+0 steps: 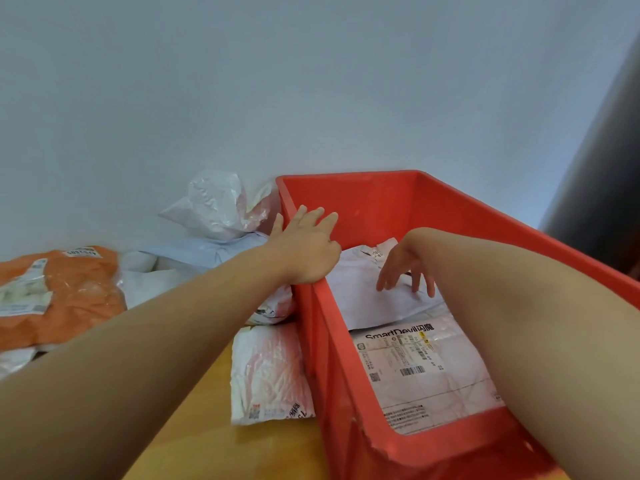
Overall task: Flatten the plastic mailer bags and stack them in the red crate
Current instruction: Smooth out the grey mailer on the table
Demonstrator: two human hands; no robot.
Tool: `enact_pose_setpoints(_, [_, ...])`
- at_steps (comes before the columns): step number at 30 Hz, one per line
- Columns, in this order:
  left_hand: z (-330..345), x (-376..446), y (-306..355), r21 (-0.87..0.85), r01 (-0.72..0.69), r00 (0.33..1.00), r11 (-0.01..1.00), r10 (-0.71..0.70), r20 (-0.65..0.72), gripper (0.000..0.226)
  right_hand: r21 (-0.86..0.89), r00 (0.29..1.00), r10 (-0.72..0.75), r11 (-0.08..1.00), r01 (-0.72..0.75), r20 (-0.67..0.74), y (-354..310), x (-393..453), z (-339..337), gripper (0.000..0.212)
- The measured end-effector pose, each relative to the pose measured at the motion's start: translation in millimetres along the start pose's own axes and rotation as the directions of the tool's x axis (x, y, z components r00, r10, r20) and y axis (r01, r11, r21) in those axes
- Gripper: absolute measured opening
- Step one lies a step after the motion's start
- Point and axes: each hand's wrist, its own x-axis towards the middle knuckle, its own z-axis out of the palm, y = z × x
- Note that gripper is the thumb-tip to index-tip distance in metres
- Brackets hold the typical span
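Observation:
The red crate (349, 199) stands on the right of the wooden table. Inside it lie a flat pale mailer with a printed label (426, 372) and, on top toward the back, a white mailer (360, 289). My right hand (407, 270) hangs inside the crate, fingers spread and pointing down, fingertips touching the white mailer. My left hand (306, 244) rests over the crate's left rim with fingers straight. Outside, to the left, lie an orange mailer (65, 296), a crumpled white-pink mailer (270, 375) and several puffy white bags (214, 206).
A grey-white wall rises just behind the crate and the pile of bags. A dark upright edge (602, 168) stands at the far right. A strip of wooden table (214, 441) shows in front of the crumpled mailer.

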Motion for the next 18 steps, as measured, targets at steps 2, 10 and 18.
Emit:
enact_pose_setpoints(2, [-0.6,-0.2,0.6,0.005,-0.005,1.0,1.0,0.005,0.003,0.06,-0.033,0.998,0.031,0.999,-0.03,0.053,-3.9,3.4,1.6,0.051])
enact_pose_setpoints(10, [0.1,-0.5,-0.1,-0.001,-0.012,1.0,1.0,0.012,0.005,0.059,0.184,0.983,0.038,0.98,-0.071,0.178,-4.4,29.0,5.6,0.051])
enact_pose_setpoints(18, [2.5,1.3,-2.1,-0.006,-0.02,1.0,1.0,0.02,-0.01,0.059,0.432,0.983,0.047,0.901,0.035,-0.178,5.0,21.1,-15.3,0.03])
